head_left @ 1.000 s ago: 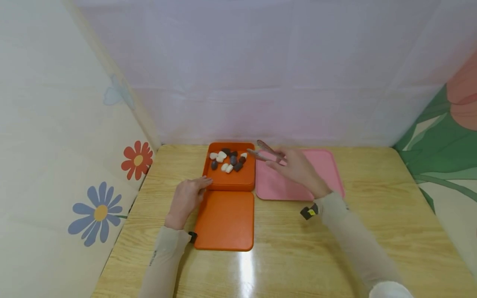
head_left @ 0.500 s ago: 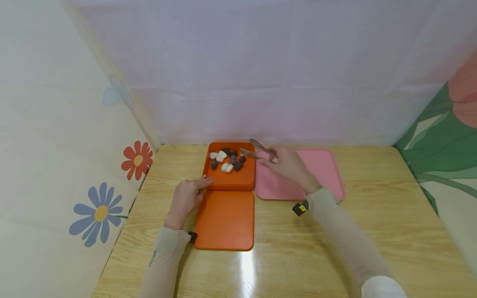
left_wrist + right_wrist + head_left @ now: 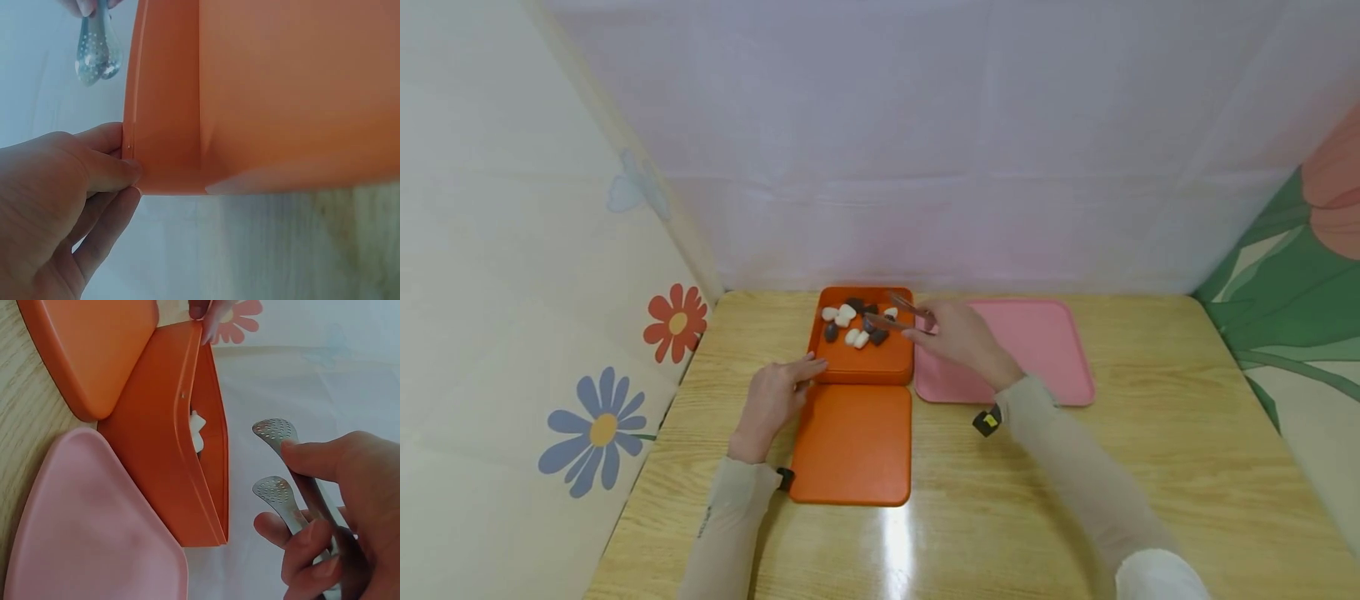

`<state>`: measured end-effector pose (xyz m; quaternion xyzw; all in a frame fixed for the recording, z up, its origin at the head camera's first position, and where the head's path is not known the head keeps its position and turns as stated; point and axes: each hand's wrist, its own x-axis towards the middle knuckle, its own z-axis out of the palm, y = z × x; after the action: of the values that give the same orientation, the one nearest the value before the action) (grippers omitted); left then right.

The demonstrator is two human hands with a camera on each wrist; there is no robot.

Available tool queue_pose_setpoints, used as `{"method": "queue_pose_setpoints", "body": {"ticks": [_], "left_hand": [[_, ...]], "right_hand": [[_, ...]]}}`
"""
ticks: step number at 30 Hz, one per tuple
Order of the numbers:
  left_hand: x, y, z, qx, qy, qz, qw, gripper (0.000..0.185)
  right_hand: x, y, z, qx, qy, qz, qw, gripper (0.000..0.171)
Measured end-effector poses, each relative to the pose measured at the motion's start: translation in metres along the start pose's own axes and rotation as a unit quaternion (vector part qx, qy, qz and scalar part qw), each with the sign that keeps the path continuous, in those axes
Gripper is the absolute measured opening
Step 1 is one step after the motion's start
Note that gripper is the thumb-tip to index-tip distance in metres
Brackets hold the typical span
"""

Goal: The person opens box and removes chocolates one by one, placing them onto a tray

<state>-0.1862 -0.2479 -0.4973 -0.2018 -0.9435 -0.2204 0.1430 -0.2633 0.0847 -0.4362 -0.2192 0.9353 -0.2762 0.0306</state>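
Observation:
An open orange box holds several white and dark pieces. My right hand grips metal tongs over the box's right side. In the right wrist view the tongs' perforated tips stand apart with nothing between them, just off the orange box. My left hand lies flat on the table, its fingertips touching the near left corner of the orange box.
An orange lid lies flat in front of the box. A pink tray sits to the right of the box, partly under my right forearm. White sheets wall the wooden table at the back and sides.
My right hand has carried the tongs leftward, from above the pink tray to above the pieces in the orange box. The left hand has stayed at the box corner.

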Motion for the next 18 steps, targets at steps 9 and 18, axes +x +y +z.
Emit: {"method": "queue_pose_setpoints", "body": {"ticks": [9, 18], "left_hand": [[0.0, 0.002, -0.002, 0.0, 0.0, 0.001, 1.0, 0.042], [0.001, 0.003, -0.002, -0.003, -0.006, -0.01, 0.9999, 0.042]], "right_hand": [[0.006, -0.01, 0.019, -0.027, -0.017, -0.008, 0.999, 0.042], [0.01, -0.015, 0.031, -0.036, -0.022, -0.01, 0.999, 0.05]]}}
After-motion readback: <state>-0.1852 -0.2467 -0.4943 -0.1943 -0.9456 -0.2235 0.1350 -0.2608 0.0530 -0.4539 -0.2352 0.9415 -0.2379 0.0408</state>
